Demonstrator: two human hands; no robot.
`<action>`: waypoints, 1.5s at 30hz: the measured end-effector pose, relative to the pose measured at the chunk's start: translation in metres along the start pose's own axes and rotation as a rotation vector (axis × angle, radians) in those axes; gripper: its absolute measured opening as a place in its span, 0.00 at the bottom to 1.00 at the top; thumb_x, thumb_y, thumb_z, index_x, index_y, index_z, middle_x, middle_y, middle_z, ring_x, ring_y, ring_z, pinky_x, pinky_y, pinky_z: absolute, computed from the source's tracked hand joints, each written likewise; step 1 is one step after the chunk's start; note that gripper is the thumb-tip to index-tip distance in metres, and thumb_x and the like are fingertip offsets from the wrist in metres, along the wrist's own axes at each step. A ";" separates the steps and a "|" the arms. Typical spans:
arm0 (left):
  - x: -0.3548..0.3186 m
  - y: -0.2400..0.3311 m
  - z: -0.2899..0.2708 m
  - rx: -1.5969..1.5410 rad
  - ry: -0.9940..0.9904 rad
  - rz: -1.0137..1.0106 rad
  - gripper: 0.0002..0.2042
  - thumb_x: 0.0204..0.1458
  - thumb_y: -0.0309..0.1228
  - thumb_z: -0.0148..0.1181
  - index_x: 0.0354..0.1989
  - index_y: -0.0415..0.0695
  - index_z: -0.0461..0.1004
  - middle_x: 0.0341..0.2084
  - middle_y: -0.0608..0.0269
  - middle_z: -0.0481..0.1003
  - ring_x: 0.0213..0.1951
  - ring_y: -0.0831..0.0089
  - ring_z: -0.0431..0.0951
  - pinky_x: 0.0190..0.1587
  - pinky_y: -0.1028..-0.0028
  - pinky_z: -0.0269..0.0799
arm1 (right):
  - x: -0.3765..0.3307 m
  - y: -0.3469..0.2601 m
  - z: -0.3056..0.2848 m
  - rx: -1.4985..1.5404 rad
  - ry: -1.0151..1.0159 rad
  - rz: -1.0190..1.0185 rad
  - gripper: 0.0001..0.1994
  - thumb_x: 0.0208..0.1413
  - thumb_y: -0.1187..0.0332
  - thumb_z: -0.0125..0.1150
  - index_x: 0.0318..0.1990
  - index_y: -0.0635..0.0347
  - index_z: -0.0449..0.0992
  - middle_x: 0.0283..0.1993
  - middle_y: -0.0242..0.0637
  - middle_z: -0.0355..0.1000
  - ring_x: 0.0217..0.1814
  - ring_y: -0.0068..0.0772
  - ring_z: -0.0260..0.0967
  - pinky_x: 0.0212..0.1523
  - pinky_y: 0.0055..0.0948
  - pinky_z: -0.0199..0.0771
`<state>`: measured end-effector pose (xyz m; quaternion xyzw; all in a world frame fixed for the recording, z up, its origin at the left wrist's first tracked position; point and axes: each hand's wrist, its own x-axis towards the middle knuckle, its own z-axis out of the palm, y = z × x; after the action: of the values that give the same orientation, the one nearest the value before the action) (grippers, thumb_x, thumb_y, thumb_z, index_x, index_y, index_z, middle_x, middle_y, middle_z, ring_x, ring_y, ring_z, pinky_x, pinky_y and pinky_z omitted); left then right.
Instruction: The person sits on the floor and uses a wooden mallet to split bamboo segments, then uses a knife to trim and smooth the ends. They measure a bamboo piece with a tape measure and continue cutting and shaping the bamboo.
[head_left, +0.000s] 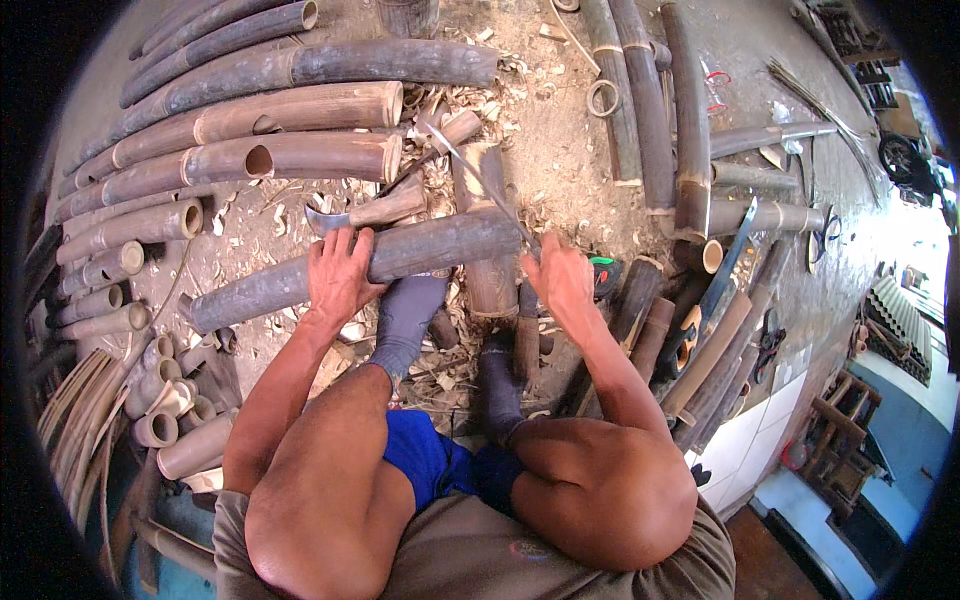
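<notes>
My left hand (342, 272) lies over a dark bamboo pole (430, 248), fingers across its top and thumb along the near side. The pole slants up to the right and rests across a shorter, thicker bamboo piece (490, 290). In my right hand (562, 278) is a long-bladed knife (480, 180), its handle mostly hidden by the fingers. The blade points up and left, passing by the pole's right end; whether it touches cannot be made out. Beyond my left hand lies a hooked blade (328, 220) with a wooden handle (390, 204). My socked foot (410, 315) is just below the pole.
Long bamboo poles (290, 108) lie side by side at the far left, two with cut holes. Short bamboo tubes (155, 430) are heaped at the left. More poles (690, 130) and a handsaw (722, 270) lie to the right. Wood shavings (500, 100) litter the ground.
</notes>
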<state>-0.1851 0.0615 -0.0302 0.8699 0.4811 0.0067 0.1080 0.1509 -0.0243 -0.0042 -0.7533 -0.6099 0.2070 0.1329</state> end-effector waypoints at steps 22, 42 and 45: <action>-0.007 0.006 -0.004 0.077 -0.053 -0.034 0.45 0.30 0.47 0.83 0.61 0.48 0.70 0.52 0.57 0.72 0.58 0.56 0.72 0.57 0.50 0.68 | -0.003 0.033 0.008 -0.154 -0.149 0.164 0.17 0.58 0.57 0.67 0.40 0.65 0.75 0.31 0.55 0.79 0.32 0.63 0.80 0.33 0.55 0.80; 0.010 -0.010 -0.010 -0.119 -0.200 -0.003 0.44 0.29 0.46 0.84 0.60 0.45 0.72 0.52 0.56 0.72 0.58 0.54 0.73 0.58 0.50 0.72 | -0.001 -0.035 -0.020 0.123 0.161 -0.242 0.12 0.56 0.65 0.68 0.42 0.63 0.76 0.33 0.54 0.78 0.33 0.61 0.79 0.33 0.52 0.79; 0.016 -0.002 -0.018 -0.100 -0.198 0.003 0.44 0.28 0.45 0.84 0.59 0.45 0.71 0.52 0.54 0.72 0.58 0.53 0.73 0.59 0.51 0.72 | 0.001 0.012 0.006 -0.019 0.003 -0.008 0.13 0.56 0.64 0.67 0.42 0.65 0.77 0.35 0.57 0.79 0.33 0.63 0.79 0.34 0.52 0.79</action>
<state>-0.1807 0.0789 -0.0148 0.8607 0.4657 -0.0552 0.1984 0.1586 -0.0261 -0.0147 -0.7526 -0.6144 0.1997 0.1276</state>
